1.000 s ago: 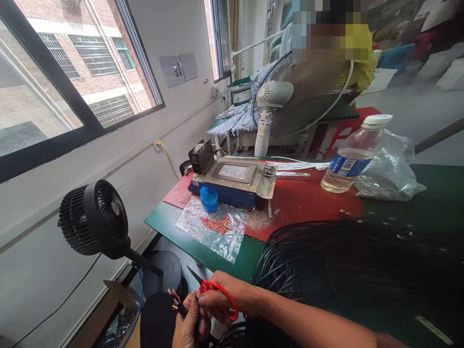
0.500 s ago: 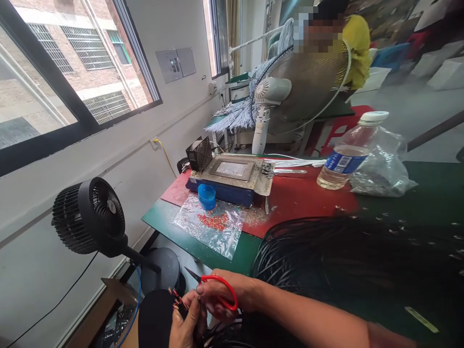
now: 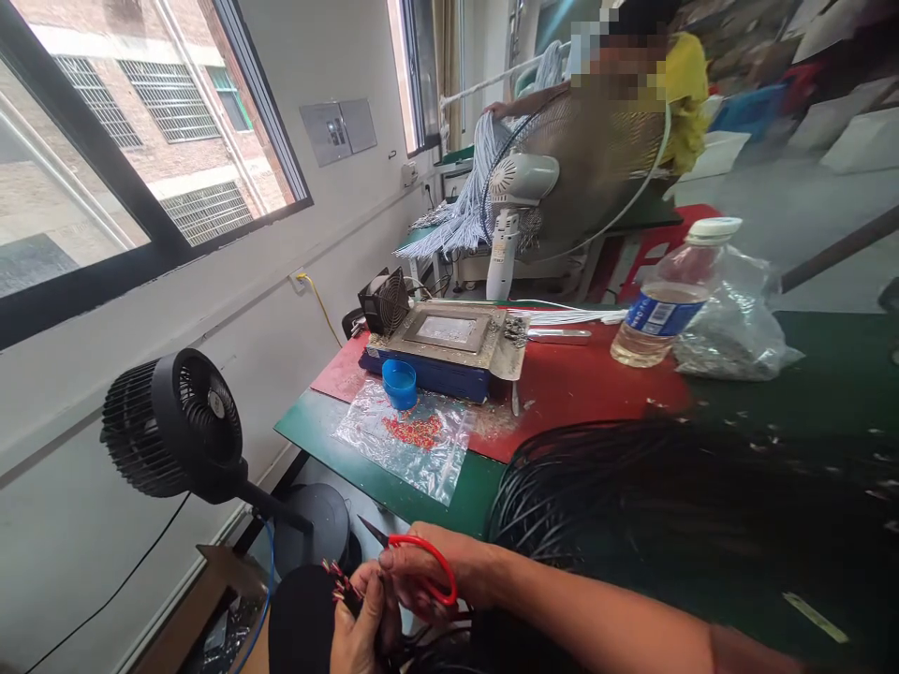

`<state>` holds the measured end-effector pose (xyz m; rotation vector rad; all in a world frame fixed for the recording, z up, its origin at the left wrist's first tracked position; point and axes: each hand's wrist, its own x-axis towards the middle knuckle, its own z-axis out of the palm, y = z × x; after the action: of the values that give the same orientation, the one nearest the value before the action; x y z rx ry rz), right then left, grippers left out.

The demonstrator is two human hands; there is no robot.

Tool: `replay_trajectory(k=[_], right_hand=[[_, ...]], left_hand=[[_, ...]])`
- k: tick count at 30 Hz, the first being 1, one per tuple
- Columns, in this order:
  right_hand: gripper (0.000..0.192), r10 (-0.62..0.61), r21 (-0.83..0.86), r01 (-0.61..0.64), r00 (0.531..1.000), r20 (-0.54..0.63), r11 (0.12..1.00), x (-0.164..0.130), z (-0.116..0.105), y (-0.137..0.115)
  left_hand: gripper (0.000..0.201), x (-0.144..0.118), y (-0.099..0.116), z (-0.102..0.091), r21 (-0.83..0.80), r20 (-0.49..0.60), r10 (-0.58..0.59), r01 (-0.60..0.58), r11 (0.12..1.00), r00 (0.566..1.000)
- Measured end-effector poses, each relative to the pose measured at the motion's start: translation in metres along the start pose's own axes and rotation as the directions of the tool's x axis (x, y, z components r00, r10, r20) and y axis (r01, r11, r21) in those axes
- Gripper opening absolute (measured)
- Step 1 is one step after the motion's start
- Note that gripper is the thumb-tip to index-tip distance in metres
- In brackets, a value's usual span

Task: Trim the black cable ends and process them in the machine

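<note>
My right hand (image 3: 435,576) grips red-handled scissors (image 3: 418,559), their dark blades pointing left past the green table's front edge. Just below it, my left hand (image 3: 361,627) pinches a bunch of black cables whose red and yellow stripped wire ends (image 3: 338,580) stick out to the upper left. The scissor blades lie just above those wire ends. A large coil of black cables (image 3: 667,496) covers the table to the right of my forearm.
A black floor fan (image 3: 179,426) stands left of the table. On the table are a plastic sheet with red bits (image 3: 411,440), a blue cap (image 3: 400,382), a metal-topped device (image 3: 449,342), a water bottle (image 3: 667,304) and a plastic bag (image 3: 734,323). A person in yellow (image 3: 674,84) handles white cables behind a white fan (image 3: 520,187).
My hands stay close together with scissors and wires, shifting only slightly. The person behind has raised an arm to the hanging white cables. The view drifted a little.
</note>
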<state>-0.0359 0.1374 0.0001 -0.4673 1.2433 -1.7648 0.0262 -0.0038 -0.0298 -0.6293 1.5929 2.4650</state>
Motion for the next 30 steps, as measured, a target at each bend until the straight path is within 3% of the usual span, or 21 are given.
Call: replay_trajectory(k=[8,18,30], right_hand=[[0.047,-0.056,-0.091,0.052,0.998,-0.035,0.994,0.001,0.007,-0.003],[0.048,-0.089,-0.022,0.088,0.994,-0.059,0.996,0.007,0.000,0.008],[0.048,-0.088,-0.021,0.086,0.992,-0.093,0.996,0.006,0.000,0.007]], left_hand=[[0.027,0.005,-0.001,-0.003,-0.033,-0.075,0.013,-0.016,0.999,0.997],[0.031,0.003,0.003,0.003,0.032,0.055,0.057,-0.058,0.998,0.997],[0.029,0.007,-0.005,-0.005,0.133,0.038,0.048,-0.053,0.990,0.998]])
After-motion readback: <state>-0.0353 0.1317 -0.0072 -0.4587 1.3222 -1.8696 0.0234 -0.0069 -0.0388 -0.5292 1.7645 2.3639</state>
